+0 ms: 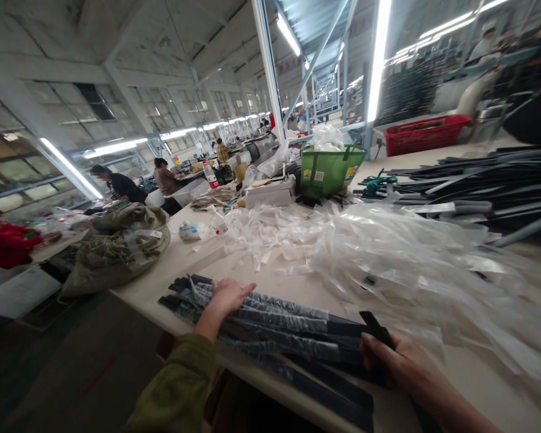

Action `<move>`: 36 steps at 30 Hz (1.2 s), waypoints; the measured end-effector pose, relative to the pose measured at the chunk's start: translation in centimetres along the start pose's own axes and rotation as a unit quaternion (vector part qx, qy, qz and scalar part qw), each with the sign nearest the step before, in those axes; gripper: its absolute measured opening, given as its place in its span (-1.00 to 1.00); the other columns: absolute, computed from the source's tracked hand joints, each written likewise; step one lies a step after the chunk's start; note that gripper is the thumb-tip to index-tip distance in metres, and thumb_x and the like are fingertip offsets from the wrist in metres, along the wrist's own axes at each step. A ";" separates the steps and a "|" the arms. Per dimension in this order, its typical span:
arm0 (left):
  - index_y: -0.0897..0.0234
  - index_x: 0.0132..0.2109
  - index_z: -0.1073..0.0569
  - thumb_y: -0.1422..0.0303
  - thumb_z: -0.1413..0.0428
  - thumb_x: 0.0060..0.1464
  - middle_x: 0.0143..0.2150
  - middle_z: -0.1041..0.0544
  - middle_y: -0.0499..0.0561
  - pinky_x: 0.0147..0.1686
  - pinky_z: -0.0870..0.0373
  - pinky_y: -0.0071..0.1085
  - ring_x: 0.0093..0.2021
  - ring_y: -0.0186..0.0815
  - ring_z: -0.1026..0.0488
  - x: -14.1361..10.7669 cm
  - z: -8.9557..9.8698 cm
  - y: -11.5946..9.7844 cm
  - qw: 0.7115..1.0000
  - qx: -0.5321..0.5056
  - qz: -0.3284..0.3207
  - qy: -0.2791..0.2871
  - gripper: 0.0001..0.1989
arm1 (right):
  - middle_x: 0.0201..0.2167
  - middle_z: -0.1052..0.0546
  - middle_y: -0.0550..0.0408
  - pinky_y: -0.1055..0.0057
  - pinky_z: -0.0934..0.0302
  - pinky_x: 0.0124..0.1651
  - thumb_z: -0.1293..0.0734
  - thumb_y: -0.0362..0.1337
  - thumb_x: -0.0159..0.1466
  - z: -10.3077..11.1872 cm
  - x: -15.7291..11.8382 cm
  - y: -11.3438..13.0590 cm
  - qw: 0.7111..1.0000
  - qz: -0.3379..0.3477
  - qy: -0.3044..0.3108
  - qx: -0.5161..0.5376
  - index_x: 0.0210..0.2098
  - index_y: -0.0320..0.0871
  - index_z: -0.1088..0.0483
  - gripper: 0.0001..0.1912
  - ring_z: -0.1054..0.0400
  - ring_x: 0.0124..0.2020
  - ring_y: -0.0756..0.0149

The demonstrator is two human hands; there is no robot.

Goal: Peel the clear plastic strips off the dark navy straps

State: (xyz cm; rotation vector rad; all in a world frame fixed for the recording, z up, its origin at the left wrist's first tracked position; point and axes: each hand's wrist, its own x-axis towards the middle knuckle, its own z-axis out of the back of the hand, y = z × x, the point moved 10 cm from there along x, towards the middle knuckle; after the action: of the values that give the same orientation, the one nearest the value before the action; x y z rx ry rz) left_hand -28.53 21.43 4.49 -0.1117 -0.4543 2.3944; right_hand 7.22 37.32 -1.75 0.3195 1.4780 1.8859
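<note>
Several long black straps [284,322], partly sleeved in clear plastic, lie side by side along the table's near edge. My left hand [228,294] rests on top of them near their left end, its thumb stretched out and its fingers laid over the plastic. Toward the right end, my right hand [399,358] is closed on a black strap [375,326], pinched between thumb and fingers with its tip sticking up. The lower part of that strap is hidden by the hand.
Loose clear plastic sleeves [365,240] spread across the table behind the straps. Beyond stand a green bag [327,171], a white box [270,193] and a red basket [426,135]. More black straps [491,180] are piled at right. A large sack [117,246] sits at left, with people beyond.
</note>
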 end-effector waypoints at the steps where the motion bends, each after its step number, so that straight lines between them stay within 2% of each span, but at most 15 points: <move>1: 0.33 -0.40 -0.53 -0.09 -0.16 -0.08 -0.13 -0.60 0.38 0.23 -0.07 0.05 0.10 0.20 -0.42 -0.3 -0.9 -1.0 1.000 0.001 -0.012 0.018 -0.50 | -0.58 -0.52 0.06 0.44 -0.17 -0.55 -0.18 0.14 0.24 0.0 -0.1 0.2 1.000 0.001 -0.003 -0.004 -0.53 -0.15 -0.41 -0.49 -0.30 -0.62 0.33; 4: 0.35 -0.41 -0.51 -0.14 -0.18 -0.16 -0.14 -0.58 0.46 0.16 -0.17 0.06 0.04 0.27 -0.44 -1.4 -2.8 -3.7 0.998 -0.018 -0.038 0.051 -0.45 | -0.58 -0.50 0.09 0.46 -0.17 -0.57 -0.16 0.08 0.26 -0.3 -0.3 0.6 1.000 0.001 -0.009 0.001 -0.50 -0.15 -0.38 -0.54 -0.29 -0.61 0.35; 7: 0.26 -0.46 -0.49 -0.14 -0.20 -0.23 -0.29 -0.62 0.31 0.04 -0.32 -0.05 -0.08 0.18 -0.52 -2.1 -3.6 -6.3 0.992 -0.068 -0.073 0.078 -0.50 | -0.58 -0.49 0.11 0.50 -0.15 -0.59 -0.16 0.00 0.27 -0.7 -0.3 1.0 1.000 0.009 -0.009 0.021 -0.45 -0.16 -0.36 -0.62 -0.27 -0.62 0.38; 9: 0.21 -0.45 -0.50 -0.14 -0.15 -0.17 -0.35 -0.62 0.18 -0.04 -0.38 -0.16 -0.15 0.07 -0.54 -2.4 -3.6 -8.3 0.985 -0.111 -0.100 0.087 -0.53 | -0.58 -0.49 0.11 0.51 -0.14 -0.61 -0.16 -0.04 0.28 -0.7 -0.3 1.2 0.999 0.011 -0.012 0.033 -0.41 -0.17 -0.37 -0.65 -0.25 -0.64 0.40; 13: 0.23 -0.27 -0.54 -0.04 -0.08 -0.02 -0.27 -0.62 0.09 -0.15 -0.37 -0.27 -0.20 -0.06 -0.53 -3.2 -3.2 -12.5 0.973 -0.180 -0.126 0.075 -0.57 | -0.58 -0.50 0.11 0.51 -0.17 -0.59 -0.18 -0.01 0.28 0.7 -1.7 1.2 0.998 0.017 -0.036 0.048 -0.30 -0.19 -0.39 -0.63 -0.27 -0.62 0.38; 15: 0.24 -0.29 -0.53 0.02 -0.08 0.01 -0.35 -0.59 0.04 -0.24 -0.34 -0.32 -0.29 -0.13 -0.50 -4.5 -3.4 -15.3 0.966 -0.203 -0.141 0.076 -0.62 | -0.55 -0.52 0.10 0.48 -0.20 -0.55 -0.17 0.04 0.30 3.2 -3.7 1.5 0.996 0.038 -0.068 0.041 -0.26 -0.20 -0.40 -0.58 -0.32 -0.57 0.35; 18: 0.22 -0.47 -0.46 -0.02 -0.08 0.05 -0.57 -0.44 -0.07 -0.40 -0.22 -0.39 -0.49 -0.27 -0.37 -7.7 -4.1 -20.1 0.949 -0.237 -0.181 0.099 -0.60 | -0.53 -0.54 0.08 0.42 -0.21 -0.48 -0.13 0.06 0.33 9.9 -8.6 1.4 0.983 0.043 -0.175 -0.040 -0.23 -0.19 -0.45 -0.53 -0.36 -0.51 0.29; 20: 0.23 -0.56 -0.39 -0.08 -0.04 0.09 -0.62 -0.35 -0.09 -0.43 -0.17 -0.41 -0.53 -0.32 -0.29 -10.4 -5.0 -23.1 0.930 -0.275 -0.207 0.131 -0.50 | -0.56 -0.52 0.09 0.37 -0.19 -0.43 -0.13 0.06 0.32 15.3 -12.5 0.3 0.958 -0.008 -0.257 -0.128 -0.20 -0.17 -0.47 -0.53 -0.39 -0.50 0.24; 22: 0.25 -0.56 -0.40 -0.09 0.01 0.13 -0.61 -0.36 -0.07 -0.42 -0.19 -0.41 -0.52 -0.33 -0.29 -13.2 -6.1 -25.6 0.899 -0.333 -0.223 0.175 -0.46 | -0.55 -0.53 0.08 0.32 -0.19 -0.35 -0.16 0.05 0.30 19.9 -16.2 -1.4 0.921 -0.086 -0.312 -0.220 -0.12 -0.14 -0.47 -0.55 -0.43 -0.44 0.16; 25: 0.26 -0.38 -0.52 -0.02 -0.04 0.14 -0.48 -0.48 -0.01 -0.37 -0.26 -0.43 -0.44 -0.29 -0.37 -17.4 -8.2 -28.3 0.846 -0.408 -0.238 0.247 -0.56 | -0.38 -0.60 -0.02 0.27 -0.16 -0.24 -0.26 -0.04 0.24 23.7 -19.4 -4.7 0.869 -0.188 -0.315 -0.332 -0.09 -0.12 -0.47 -0.63 -0.48 -0.25 0.02; 27: 0.27 -0.32 -0.56 0.02 -0.08 0.13 -0.43 -0.52 0.03 -0.36 -0.28 -0.43 -0.41 -0.27 -0.39 -20.1 -9.8 -29.4 0.823 -0.426 -0.242 0.286 -0.61 | -0.31 -0.60 -0.04 0.28 -0.14 -0.23 -0.28 -0.12 0.22 24.1 -19.8 -6.6 0.861 -0.210 -0.292 -0.361 -0.20 -0.10 -0.47 -0.74 -0.47 -0.21 0.01; 29: 0.28 -0.33 -0.58 0.04 -0.12 0.10 -0.42 -0.53 0.05 -0.35 -0.29 -0.42 -0.40 -0.27 -0.41 -22.5 -11.7 -30.1 0.804 -0.440 -0.231 0.327 -0.62 | -0.35 -0.60 0.00 0.30 -0.11 -0.26 -0.26 -0.18 0.23 23.6 -19.5 -7.7 0.870 -0.199 -0.273 -0.360 -0.33 -0.09 -0.44 -0.84 -0.47 -0.24 0.07; 32: 0.31 -0.28 -0.59 0.02 -0.17 0.04 -0.37 -0.57 0.09 -0.34 -0.32 -0.41 -0.40 -0.28 -0.43 -25.6 -14.9 -30.6 0.755 -0.484 -0.177 0.404 -0.60 | -0.40 -0.58 0.01 0.31 -0.09 -0.28 -0.22 -0.22 0.26 22.9 -19.2 -8.0 0.875 -0.183 -0.268 -0.360 -0.43 -0.10 -0.41 -0.80 -0.45 -0.29 0.12; 34: 0.31 -0.21 -0.59 0.01 -0.21 0.00 -0.33 -0.59 0.10 -0.32 -0.33 -0.41 -0.39 -0.29 -0.45 -27.3 -16.8 -31.0 0.728 -0.503 -0.145 0.444 -0.58 | -0.37 -0.59 0.00 0.32 -0.11 -0.26 -0.23 -0.21 0.25 22.8 -19.3 -7.8 0.877 -0.177 -0.277 -0.350 -0.35 -0.10 -0.43 -0.83 -0.46 -0.27 0.11; 36: 0.31 -0.19 -0.59 0.01 -0.24 -0.05 -0.34 -0.59 0.08 -0.33 -0.32 -0.41 -0.41 -0.31 -0.44 -28.5 -18.3 -31.4 0.713 -0.509 -0.133 0.464 -0.56 | -0.30 -0.59 -0.01 0.32 -0.13 -0.23 -0.27 -0.19 0.22 23.1 -19.6 -7.7 0.879 -0.176 -0.294 -0.331 -0.19 -0.11 -0.44 -0.78 -0.47 -0.22 0.09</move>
State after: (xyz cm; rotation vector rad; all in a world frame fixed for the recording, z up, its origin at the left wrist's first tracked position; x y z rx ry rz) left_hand 16.23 30.31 -2.74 -1.5245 -1.0982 1.2550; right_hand 37.72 42.44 2.87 0.2388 0.4060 1.6630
